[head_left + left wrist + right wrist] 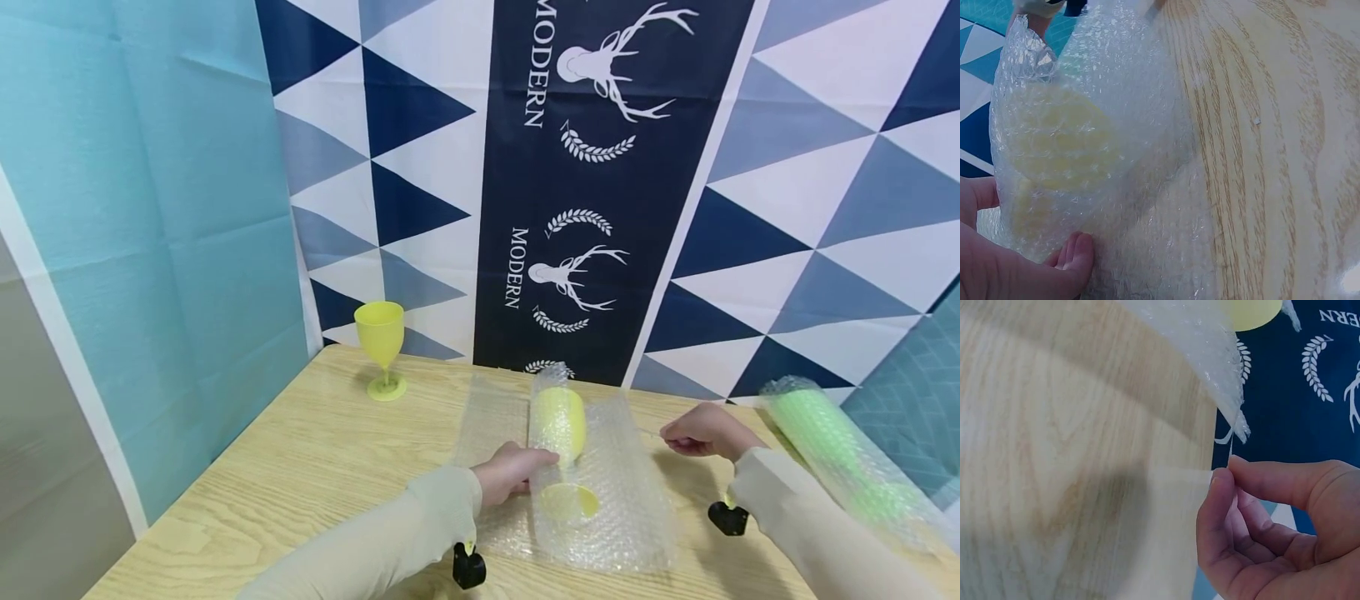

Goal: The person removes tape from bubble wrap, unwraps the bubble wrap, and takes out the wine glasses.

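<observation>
A yellow goblet (573, 421) lies on its side within bubble wrap (630, 500), bowl toward the wall and base toward the table's front. My left hand (510, 473) grips it through the wrap around the stem. In the left wrist view, thumb and fingers of that hand (1029, 275) hold the wrap (1147, 206), with yellow showing through. Right of the wrap, my right hand (705, 431) is raised above the table. The right wrist view shows this hand (1285, 531) pinching the edge of a thin clear film between thumb and forefinger; whether it joins the wrap I cannot tell.
An unwrapped yellow goblet (380, 337) stands upright at the table's back left. At the right edge lies a green item (832, 442) in bubble wrap. A patterned cloth (420, 192) hangs behind the wooden table (300, 467), with a teal cloth (180, 250) at the left.
</observation>
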The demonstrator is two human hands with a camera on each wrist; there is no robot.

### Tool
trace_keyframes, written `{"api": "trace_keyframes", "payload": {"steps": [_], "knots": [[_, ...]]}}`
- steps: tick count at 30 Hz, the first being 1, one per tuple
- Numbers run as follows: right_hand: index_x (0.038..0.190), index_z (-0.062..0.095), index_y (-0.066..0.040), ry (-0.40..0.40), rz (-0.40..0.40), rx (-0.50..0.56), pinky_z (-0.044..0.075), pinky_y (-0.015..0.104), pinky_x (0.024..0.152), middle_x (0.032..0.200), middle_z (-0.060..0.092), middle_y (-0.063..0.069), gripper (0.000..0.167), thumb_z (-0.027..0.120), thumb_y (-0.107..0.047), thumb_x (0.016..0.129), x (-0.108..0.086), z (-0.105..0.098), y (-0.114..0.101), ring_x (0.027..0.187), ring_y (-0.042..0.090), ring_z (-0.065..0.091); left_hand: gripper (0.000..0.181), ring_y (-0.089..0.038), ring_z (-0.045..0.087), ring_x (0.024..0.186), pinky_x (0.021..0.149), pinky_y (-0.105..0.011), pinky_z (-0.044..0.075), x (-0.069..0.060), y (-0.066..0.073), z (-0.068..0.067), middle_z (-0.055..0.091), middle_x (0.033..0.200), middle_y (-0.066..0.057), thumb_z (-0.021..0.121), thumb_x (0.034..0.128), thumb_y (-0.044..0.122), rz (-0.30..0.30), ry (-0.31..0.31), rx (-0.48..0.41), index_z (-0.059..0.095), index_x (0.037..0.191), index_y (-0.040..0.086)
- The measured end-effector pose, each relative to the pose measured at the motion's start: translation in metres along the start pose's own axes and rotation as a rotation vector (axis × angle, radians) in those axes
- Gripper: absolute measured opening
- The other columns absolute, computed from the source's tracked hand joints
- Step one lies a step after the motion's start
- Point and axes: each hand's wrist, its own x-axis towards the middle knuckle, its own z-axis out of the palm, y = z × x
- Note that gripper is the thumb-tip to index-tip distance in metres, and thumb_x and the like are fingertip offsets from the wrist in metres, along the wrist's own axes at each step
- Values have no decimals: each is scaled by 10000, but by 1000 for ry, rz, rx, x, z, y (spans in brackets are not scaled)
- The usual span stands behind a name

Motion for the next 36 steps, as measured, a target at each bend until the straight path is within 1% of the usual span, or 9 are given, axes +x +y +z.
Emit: {"api": "trace_keyframes", "payload": {"steps": [6, 8, 11, 14, 19, 27, 30, 34, 36], "knots": [[944, 651, 129, 6, -54, 40, 568, 205, 628, 610, 591, -50, 195, 611, -50, 877, -5, -1, 7, 596, 32, 583, 847, -195, 600, 956, 953, -392, 495, -1, -1, 0, 494, 1309, -213, 691, 836, 320, 12, -7, -9, 267, 1416, -127], [943, 662, 88, -34, -71, 103, 569, 195, 643, 645, 618, -58, 172, 600, -66, 899, -7, 1, 6, 622, 24, 602, 844, -199, 600, 968, 960, -395, 493, -1, -1, 0, 487, 1317, -219, 688, 839, 318, 15, -11, -14, 264, 1416, -129], [1035, 641, 65, -123, -113, 199, 572, 186, 700, 755, 674, -76, 204, 570, -97, 935, -14, 7, 1, 706, 6, 642, 835, -200, 592, 977, 971, -399, 486, -2, -2, 0, 482, 1319, -219, 686, 840, 317, 12, -16, -16, 271, 1412, -127], [1155, 572, 113, -175, -162, 228, 572, 186, 753, 840, 693, -80, 316, 560, -128, 952, -25, 16, -10, 777, 0, 659, 825, -197, 574, 960, 961, -395, 478, -3, -1, -1, 482, 1314, -205, 690, 833, 326, 6, -15, -8, 293, 1405, -117], [1272, 441, 212, -171, -201, 156, 576, 215, 797, 930, 687, -31, 486, 571, -129, 951, -38, 34, -23, 842, 31, 652, 789, -185, 567, 948, 941, -376, 483, -3, 0, -1, 501, 1289, -181, 694, 828, 331, 3, -14, 0, 339, 1382, -103], [1253, 489, 160, -121, -206, -14, 577, 323, 856, 1106, 661, 178, 481, 616, -174, 931, -53, 58, -23, 947, 142, 657, 732, -177, 558, 966, 907, -340, 504, -2, 0, -1, 527, 1223, -148, 693, 832, 321, 6, -15, -13, 375, 1344, -93], [1200, 542, 123, -67, -196, -105, 579, 344, 826, 1050, 658, 171, 423, 643, -165, 908, -57, 67, -19, 906, 157, 642, 726, -182, 560, 975, 921, -350, 503, -1, -1, -1, 528, 1214, -146, 692, 833, 319, 7, -17, -16, 375, 1339, -93], [1133, 602, 72, -17, -191, -202, 556, 296, 733, 930, 650, 77, 352, 673, -161, 878, -63, 78, -12, 810, 132, 578, 715, -192, 562, 995, 936, -357, 508, 0, -1, -2, 522, 1213, -151, 688, 838, 312, 6, -26, -35, 370, 1335, -91], [1103, 620, 74, -10, -230, -239, 531, 258, 691, 911, 658, 71, 325, 677, -146, 871, -66, 83, -6, 799, 132, 568, 714, -198, 561, 1007, 945, -361, 508, 1, -2, -3, 517, 1220, -155, 684, 841, 307, 4, -38, -48, 362, 1338, -91]]}}
